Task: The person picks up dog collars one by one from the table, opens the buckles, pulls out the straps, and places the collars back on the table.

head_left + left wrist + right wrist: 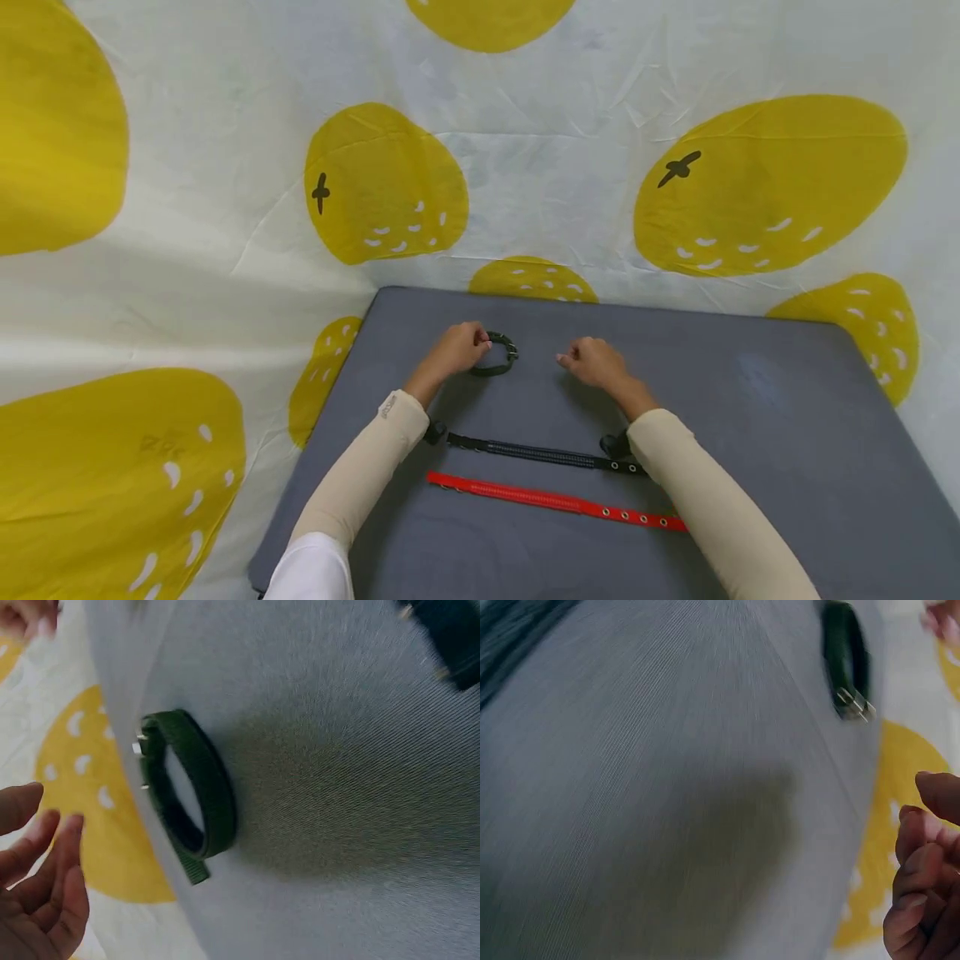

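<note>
A green collar [491,371], fastened into a loop with a metal buckle, sits near the far left of the grey table. Just beside it hovers my left hand [459,346]; the left wrist view shows these fingers [69,847] loosely bent and apart from the collar [214,795]. To the right of the loop, my right hand [596,362] is raised over the table, its fingers [915,874] loosely curled around nothing. The collar's buckle side [836,652] appears at the top of the right wrist view.
Nearer to me, a dark collar [540,454] lies stretched out flat between my forearms. In front of it and roughly parallel is a red collar [525,496] with metal eyelets; my right sleeve covers its end. White cloth with yellow fruit shapes [386,183] hangs behind the grey table [750,400].
</note>
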### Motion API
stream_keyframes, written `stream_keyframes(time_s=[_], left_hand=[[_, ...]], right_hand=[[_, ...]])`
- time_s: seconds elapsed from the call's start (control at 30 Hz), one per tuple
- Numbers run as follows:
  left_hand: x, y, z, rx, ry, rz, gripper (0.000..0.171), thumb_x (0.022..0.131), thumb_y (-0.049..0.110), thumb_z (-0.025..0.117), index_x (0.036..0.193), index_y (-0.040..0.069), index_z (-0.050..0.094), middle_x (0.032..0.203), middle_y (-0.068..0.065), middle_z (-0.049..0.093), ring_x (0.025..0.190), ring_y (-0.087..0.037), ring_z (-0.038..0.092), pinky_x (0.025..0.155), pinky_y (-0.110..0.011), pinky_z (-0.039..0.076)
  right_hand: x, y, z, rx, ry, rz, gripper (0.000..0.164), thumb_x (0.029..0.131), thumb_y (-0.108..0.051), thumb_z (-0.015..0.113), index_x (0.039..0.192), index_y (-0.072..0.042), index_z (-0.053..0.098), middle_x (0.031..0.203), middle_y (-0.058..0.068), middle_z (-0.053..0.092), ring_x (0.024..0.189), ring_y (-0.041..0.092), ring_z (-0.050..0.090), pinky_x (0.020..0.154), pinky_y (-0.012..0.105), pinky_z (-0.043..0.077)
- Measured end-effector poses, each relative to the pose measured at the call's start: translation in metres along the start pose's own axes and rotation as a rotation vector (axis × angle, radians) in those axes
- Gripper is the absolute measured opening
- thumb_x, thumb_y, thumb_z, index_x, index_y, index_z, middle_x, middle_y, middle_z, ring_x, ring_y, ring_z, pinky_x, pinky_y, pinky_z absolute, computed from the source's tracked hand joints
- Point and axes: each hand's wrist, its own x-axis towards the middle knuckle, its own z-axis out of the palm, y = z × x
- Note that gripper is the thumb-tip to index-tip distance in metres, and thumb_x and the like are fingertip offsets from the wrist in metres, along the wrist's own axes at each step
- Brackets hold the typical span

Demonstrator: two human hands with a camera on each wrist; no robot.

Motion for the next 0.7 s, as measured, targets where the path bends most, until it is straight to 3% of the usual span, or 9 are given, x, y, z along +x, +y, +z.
stream_keyframes(time_s=[0.17, 0.23, 0.37, 0.5, 0.6, 0.7], left_hand=[[0.03, -0.001, 0.015, 0.204, -0.042, -0.017, 0.033, 0.101, 0.021, 0.062, 0.13, 0.004, 0.06, 0.126, -0.014, 0.064, 0.117, -0.032, 0.06, 0.099, -0.044, 0.049], [0.039, -0.004, 0.022, 0.289, -0.055, -0.04, 0.039, 0.101, 0.021, 0.062, 0.137, 0.006, 0.056, 0.135, -0.014, 0.06, 0.125, -0.033, 0.056, 0.105, -0.045, 0.045], [0.05, -0.013, 0.033, 0.361, -0.08, -0.082, 0.045, 0.102, 0.021, 0.06, 0.144, 0.008, 0.051, 0.144, -0.012, 0.055, 0.132, -0.034, 0.051, 0.111, -0.048, 0.04], [0.057, -0.023, 0.039, 0.443, -0.051, -0.074, 0.032, 0.101, 0.02, 0.062, 0.13, 0.008, 0.062, 0.133, -0.01, 0.064, 0.122, -0.034, 0.058, 0.106, -0.049, 0.043], [0.058, -0.026, 0.044, 0.532, -0.018, -0.034, 0.015, 0.099, 0.02, 0.065, 0.109, 0.009, 0.069, 0.115, -0.01, 0.071, 0.106, -0.033, 0.064, 0.095, -0.046, 0.047], [0.057, -0.026, 0.044, 0.548, -0.01, -0.002, 0.009, 0.098, 0.018, 0.066, 0.096, 0.01, 0.07, 0.104, -0.009, 0.073, 0.099, -0.031, 0.067, 0.089, -0.044, 0.05]], right_hand=[[0.042, -0.033, 0.035, -0.05, -0.041, 0.046, 0.024, 0.1, -0.034, 0.063, 0.09, -0.013, 0.067, 0.082, 0.003, 0.064, 0.068, 0.018, 0.058, 0.059, 0.035, 0.044], [0.052, -0.042, 0.047, -0.06, -0.04, 0.055, 0.024, 0.099, -0.035, 0.064, 0.091, -0.013, 0.067, 0.084, 0.004, 0.066, 0.07, 0.019, 0.06, 0.061, 0.037, 0.046], [0.063, -0.054, 0.064, -0.091, -0.027, 0.046, 0.024, 0.097, -0.034, 0.067, 0.091, -0.011, 0.068, 0.082, 0.006, 0.066, 0.07, 0.023, 0.062, 0.063, 0.041, 0.048], [0.068, -0.061, 0.07, -0.106, -0.014, 0.044, 0.023, 0.095, -0.03, 0.071, 0.096, -0.007, 0.07, 0.087, 0.01, 0.069, 0.077, 0.027, 0.065, 0.069, 0.046, 0.052], [0.065, -0.062, 0.069, -0.102, -0.018, 0.051, 0.022, 0.094, -0.029, 0.072, 0.098, -0.007, 0.071, 0.093, 0.011, 0.071, 0.083, 0.029, 0.067, 0.073, 0.047, 0.054], [0.063, -0.061, 0.065, -0.103, -0.038, 0.05, 0.02, 0.094, -0.028, 0.073, 0.098, -0.008, 0.072, 0.093, 0.011, 0.07, 0.082, 0.028, 0.066, 0.073, 0.046, 0.053]])
